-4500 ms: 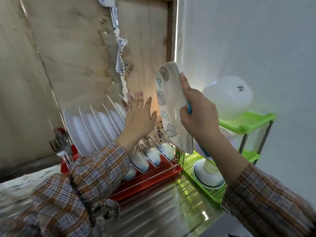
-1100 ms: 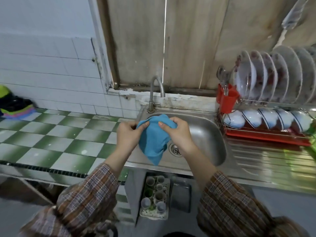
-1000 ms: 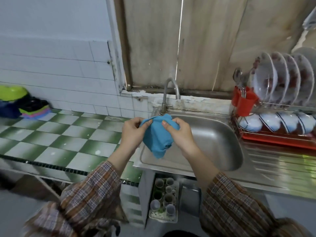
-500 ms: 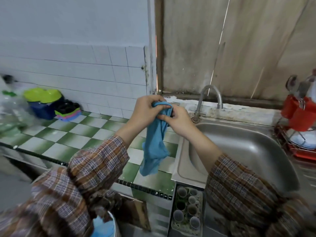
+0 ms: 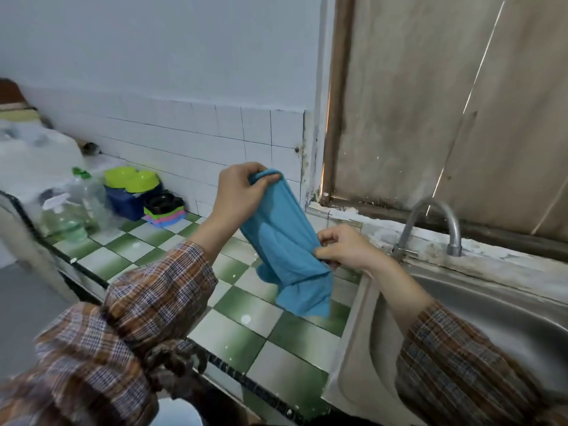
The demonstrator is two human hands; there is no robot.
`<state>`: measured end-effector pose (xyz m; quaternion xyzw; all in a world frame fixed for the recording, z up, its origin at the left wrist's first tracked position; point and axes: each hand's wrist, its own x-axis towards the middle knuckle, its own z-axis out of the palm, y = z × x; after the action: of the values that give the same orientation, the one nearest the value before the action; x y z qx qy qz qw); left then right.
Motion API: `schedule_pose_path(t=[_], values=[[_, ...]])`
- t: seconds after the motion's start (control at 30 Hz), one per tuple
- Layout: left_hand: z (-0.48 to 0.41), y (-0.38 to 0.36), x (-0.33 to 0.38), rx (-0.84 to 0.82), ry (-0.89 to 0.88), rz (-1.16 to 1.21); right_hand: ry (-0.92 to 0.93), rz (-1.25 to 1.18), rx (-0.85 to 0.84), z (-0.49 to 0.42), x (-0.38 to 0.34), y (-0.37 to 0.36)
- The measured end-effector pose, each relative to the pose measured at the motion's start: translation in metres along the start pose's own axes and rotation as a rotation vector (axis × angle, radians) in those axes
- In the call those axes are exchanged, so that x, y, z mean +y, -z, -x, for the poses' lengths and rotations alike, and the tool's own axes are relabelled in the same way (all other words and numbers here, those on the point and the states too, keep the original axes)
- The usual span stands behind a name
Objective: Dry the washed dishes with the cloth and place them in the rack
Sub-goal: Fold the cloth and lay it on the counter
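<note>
My plaid sleeves (image 5: 147, 302) filled the near edge of the view. Past them ran the green-and-white tiled bench (image 5: 233, 333), with the steel sink (image 5: 507, 333) set into its right end.

Above the line where the bench meets the sink's left rim I held the blue cloth (image 5: 282, 241). It was clear of both surfaces and stretched on a slant between my hands. My left hand (image 5: 236, 192) was the higher one, its fingers (image 5: 269, 178) and thumb pinching the top fold. My right hand (image 5: 347, 250), lower and closer to the sink, had its fingers curled round a bunched edge partway down, and the tail hung loose below.

The cloth looked light, soft and limp, drooping wherever it was not held. I judged it neither fragile nor slippery. It seemed best taken by two corners or along a hem to spread it, then gathered into the palm for wiping. No dish or rack was in sight.

Behind my right hand the tap (image 5: 430, 222) rose from the sink's back edge. At the bench's far left, a clear bottle (image 5: 86, 204) and green bowls (image 5: 132, 179) stood against the white wall tiles (image 5: 215, 133).
</note>
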<state>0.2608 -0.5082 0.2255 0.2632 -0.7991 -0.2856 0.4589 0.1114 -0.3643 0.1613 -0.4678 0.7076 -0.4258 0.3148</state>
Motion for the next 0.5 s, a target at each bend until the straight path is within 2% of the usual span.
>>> schedule_pose_path(t=[0.2,0.37,0.5], values=[[-0.019,-0.008,-0.023,0.212,0.131,0.036,-0.003,0.163,0.025,-0.034,0.017,0.017],[-0.037,0.004,-0.039,0.271,0.177,-0.007,-0.038,-0.151,0.083,-0.047,0.029,0.026],[-0.047,0.015,-0.053,0.296,0.205,-0.018,-0.06,-0.153,0.09,-0.054,0.026,0.037]])
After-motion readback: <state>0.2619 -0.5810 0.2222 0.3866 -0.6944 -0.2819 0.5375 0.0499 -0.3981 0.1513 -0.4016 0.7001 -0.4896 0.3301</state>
